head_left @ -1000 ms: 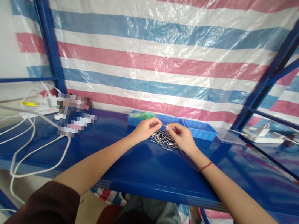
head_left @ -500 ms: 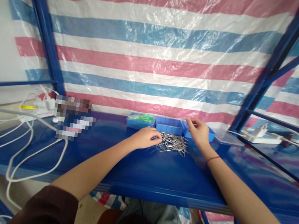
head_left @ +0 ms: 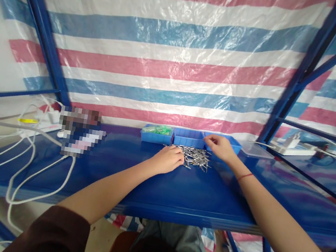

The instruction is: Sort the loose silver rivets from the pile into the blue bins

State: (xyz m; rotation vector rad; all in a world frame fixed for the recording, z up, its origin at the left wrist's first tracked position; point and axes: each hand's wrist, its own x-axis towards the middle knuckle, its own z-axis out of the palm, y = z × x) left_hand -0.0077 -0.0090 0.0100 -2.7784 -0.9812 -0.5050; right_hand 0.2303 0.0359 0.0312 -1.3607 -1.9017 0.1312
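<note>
A pile of thin silver metal pins (head_left: 198, 157) lies spread on the blue tabletop (head_left: 157, 191). At the pile's left edge rests my left hand (head_left: 169, 160), fingers curled down among the pins; what they hold is hidden. My right hand (head_left: 220, 147) is pinched closed just in front of the right blue bin (head_left: 235, 144), above the pile's right side. Whatever sits between its fingertips is too small to make out. The middle blue bin (head_left: 189, 139) stands behind the pile. Green and clear plastic packets (head_left: 161, 130) fill the left blue bin (head_left: 156, 139).
A clear plastic lid (head_left: 257, 150) lies right of the bins. White cables (head_left: 31, 163) and a blurred-out patch (head_left: 81, 133) occupy the left side. A white power strip (head_left: 296, 148) lies at the right, behind blue frame posts. Striped plastic sheeting (head_left: 173, 58) hangs behind.
My left hand has moved slightly right and down over the pins. My right hand has dropped a little toward the pile, its fingers lower by the bin. The camera view has shifted slightly.
</note>
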